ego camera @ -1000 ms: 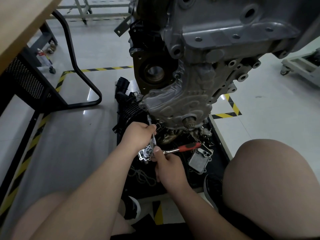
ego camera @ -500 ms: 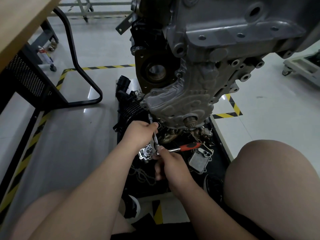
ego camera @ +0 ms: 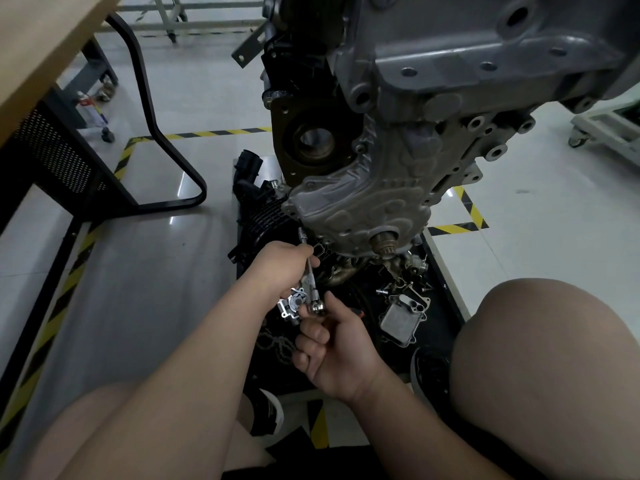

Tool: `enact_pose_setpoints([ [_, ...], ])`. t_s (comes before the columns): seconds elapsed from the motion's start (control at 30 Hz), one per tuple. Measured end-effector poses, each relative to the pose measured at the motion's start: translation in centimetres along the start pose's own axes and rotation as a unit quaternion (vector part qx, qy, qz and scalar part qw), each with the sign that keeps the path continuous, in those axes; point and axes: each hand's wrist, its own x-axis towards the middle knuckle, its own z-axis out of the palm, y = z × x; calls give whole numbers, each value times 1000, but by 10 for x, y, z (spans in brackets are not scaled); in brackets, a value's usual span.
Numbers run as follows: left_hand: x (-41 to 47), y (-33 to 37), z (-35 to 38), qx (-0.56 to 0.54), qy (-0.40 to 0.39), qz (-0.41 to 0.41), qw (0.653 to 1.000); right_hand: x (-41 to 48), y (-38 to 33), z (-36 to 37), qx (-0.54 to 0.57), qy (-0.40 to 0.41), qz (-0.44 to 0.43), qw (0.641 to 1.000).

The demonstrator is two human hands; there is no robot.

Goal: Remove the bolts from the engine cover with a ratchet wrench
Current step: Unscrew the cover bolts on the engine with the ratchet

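2 hands on the ratchet wrench at the lower left edge of the engine cover.
Left hand point(ego camera: 282, 268) has its fingers curled round the thin chrome extension bar point(ego camera: 304, 241). Right hand point(ego camera: 334, 344) pinches the ratchet wrench point(ego camera: 316, 305) at its head; the red handle is nearly all hidden behind it. Socket tip touches the cover edge and hides the bolt. Engine cover point(ego camera: 363, 209) is grey cast metal, ribbed and bumpy; the engine top is cut off. 1 splined shaft stub point(ego camera: 382, 244) sticks out low. Black tray point(ego camera: 443, 299) holds a silver machined part point(ego camera: 291, 304) just beside the hands and a flat plate point(ego camera: 401, 318). Small bits are too dark to make out.
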Motion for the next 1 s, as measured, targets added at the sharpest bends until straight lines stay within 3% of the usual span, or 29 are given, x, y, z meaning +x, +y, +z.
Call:
enact_pose_setpoints([
  [0.33, 6, -7, 2, 6, 24, 25, 999, -2, 2, 1, 112, -39, 38, 992],
  [0.43, 7, -8, 1, 14, 30, 37, 999, 2, 3, 2, 45, 3, 21, 999],
  [0.5, 6, -9, 1, 29, 36, 47, 998, 4, 5, 0, -85, 76, -33, 993],
  [0.57, 6, -10, 1, 42, 42, 54, 997, 5, 5, -5, -289, 153, -142, 934],
  [0.67, 6, -12, 0, 43, 47, 60, 996, 2, -3, -12, -553, 202, -278, 759],
  [0.73, 7, -13, 0, 49, 53, 64, 995, 0, -11, -14, -673, 228, -291, 640],
  [0.8, 7, -12, 1, 52, 59, 70, 994, 0, -14, -13, -713, 236, -294, 591],
  [0.87, 8, -12, 1, 50, 61, 72, 994, 2, -14, -14, -693, 219, -302, 616],
  [1.0, 7, -11, 2, 44, 61, 72, 995, -1, -16, -10, -540, 188, -258, 779],
])
